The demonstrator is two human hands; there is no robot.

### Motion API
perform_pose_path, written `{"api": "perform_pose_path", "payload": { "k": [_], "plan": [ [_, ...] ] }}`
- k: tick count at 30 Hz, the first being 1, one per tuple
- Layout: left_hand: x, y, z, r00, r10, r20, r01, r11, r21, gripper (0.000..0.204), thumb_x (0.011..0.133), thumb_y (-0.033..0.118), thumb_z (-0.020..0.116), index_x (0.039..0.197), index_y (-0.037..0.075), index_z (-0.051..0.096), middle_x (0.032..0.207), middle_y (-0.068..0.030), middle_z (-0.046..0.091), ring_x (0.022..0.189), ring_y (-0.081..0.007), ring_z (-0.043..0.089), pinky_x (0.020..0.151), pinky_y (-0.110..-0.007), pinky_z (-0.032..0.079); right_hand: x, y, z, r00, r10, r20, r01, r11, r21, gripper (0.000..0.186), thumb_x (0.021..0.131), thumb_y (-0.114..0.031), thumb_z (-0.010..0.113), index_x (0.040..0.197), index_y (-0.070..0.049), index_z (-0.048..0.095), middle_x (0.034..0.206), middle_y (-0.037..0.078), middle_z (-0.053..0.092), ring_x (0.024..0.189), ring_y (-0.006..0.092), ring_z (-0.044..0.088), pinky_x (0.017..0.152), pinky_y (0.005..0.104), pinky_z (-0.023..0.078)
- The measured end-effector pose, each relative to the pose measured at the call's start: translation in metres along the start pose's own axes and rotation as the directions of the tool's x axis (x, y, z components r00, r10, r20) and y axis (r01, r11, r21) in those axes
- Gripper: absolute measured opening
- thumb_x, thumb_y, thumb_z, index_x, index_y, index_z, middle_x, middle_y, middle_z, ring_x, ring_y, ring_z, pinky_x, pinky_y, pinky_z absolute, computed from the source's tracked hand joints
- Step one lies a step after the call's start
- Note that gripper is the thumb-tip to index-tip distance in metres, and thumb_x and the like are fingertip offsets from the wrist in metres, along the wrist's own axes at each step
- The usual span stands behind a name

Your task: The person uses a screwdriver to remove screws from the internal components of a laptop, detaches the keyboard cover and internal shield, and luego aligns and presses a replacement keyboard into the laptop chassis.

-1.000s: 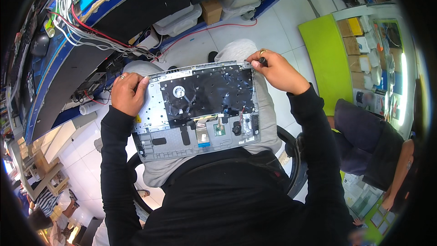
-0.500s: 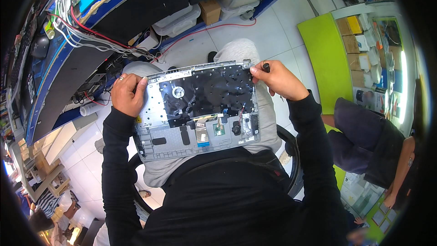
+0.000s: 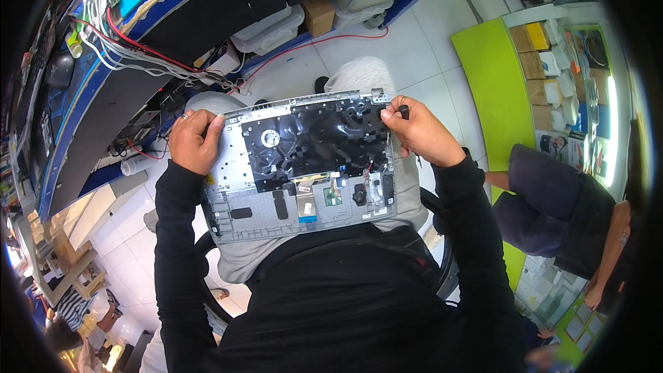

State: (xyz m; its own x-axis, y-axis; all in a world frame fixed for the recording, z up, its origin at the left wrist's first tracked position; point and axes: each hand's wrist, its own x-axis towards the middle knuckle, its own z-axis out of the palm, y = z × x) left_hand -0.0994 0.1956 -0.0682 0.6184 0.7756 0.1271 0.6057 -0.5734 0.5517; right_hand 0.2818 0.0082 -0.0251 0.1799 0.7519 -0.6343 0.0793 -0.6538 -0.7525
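A laptop top case (image 3: 235,159) lies across my lap with its inner side up. A black plastic sheet (image 3: 321,141) covers the back of its keyboard. Below that sheet are a ribbon cable (image 3: 306,204) with a blue end and a small green circuit board (image 3: 333,197). My left hand (image 3: 196,139) grips the case's upper left edge, thumb on top. At the upper right corner, my right hand (image 3: 423,130) is closed, thumb and finger pinched by the sheet's edge. The dark, rounded end of what looks like a screwdriver (image 3: 404,111) pokes out of it; the rest is hidden.
A dark workbench (image 3: 145,107) with bundled cables (image 3: 114,41) curves along the left. Plastic bins (image 3: 271,33) and a cardboard box (image 3: 319,16) stand beneath it. Another person (image 3: 563,197) sits at the right, near a lime-green panel (image 3: 494,90).
My right hand has shifted slightly downward at the corner. Reflections on the black sheet's upper right have changed, and the case is tilted a little differently. My left hand stays put.
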Motion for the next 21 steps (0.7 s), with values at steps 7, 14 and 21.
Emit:
{"api": "perform_pose_path", "payload": {
  "k": [7, 14, 21],
  "plan": [
    [-0.001, -0.001, -0.001, 1.0, -0.003, -0.003, 0.003, 1.0, -0.018, 0.031, 0.101, 0.025, 0.066, 0.078, 0.004, 0.065, 0.07, -0.0105, 0.063, 0.072, -0.0324, 0.058, 0.074, -0.043, 0.044, -0.004, 0.003, 0.008, 0.997, -0.006, 0.08, -0.003, 0.994, 0.112, 0.025, 0.109, -0.026, 0.06, 0.112, -0.002, 0.054, 0.072, -0.001, 0.053, 0.052, 0.0075, 0.05, 0.048, 0.026, 0.047],
    [0.001, 0.002, -0.003, 1.0, -0.009, 0.008, 0.009, 1.0, -0.016, 0.031, 0.1, 0.026, 0.067, 0.078, 0.004, 0.065, 0.068, -0.0119, 0.062, 0.069, -0.0335, 0.057, 0.07, -0.044, 0.044, -0.004, -0.001, 0.004, 0.987, 0.025, 0.159, -0.053, 0.984, 0.172, 0.025, 0.112, -0.028, 0.054, 0.11, -0.003, 0.052, 0.071, -0.003, 0.047, 0.05, 0.0047, 0.043, 0.05, 0.0255, 0.05],
    [0.003, 0.007, -0.002, 0.998, -0.057, 0.011, 0.057, 0.998, -0.02, 0.033, 0.1, 0.027, 0.068, 0.077, 0.004, 0.065, 0.066, -0.0128, 0.06, 0.068, -0.0337, 0.057, 0.07, -0.045, 0.045, 0.001, 0.008, 0.0, 0.981, 0.006, 0.193, -0.044, 0.981, 0.191, 0.025, 0.111, -0.025, 0.052, 0.111, 0.0, 0.053, 0.068, 0.0, 0.054, 0.047, 0.0078, 0.051, 0.048, 0.0264, 0.051]
  ]
}}
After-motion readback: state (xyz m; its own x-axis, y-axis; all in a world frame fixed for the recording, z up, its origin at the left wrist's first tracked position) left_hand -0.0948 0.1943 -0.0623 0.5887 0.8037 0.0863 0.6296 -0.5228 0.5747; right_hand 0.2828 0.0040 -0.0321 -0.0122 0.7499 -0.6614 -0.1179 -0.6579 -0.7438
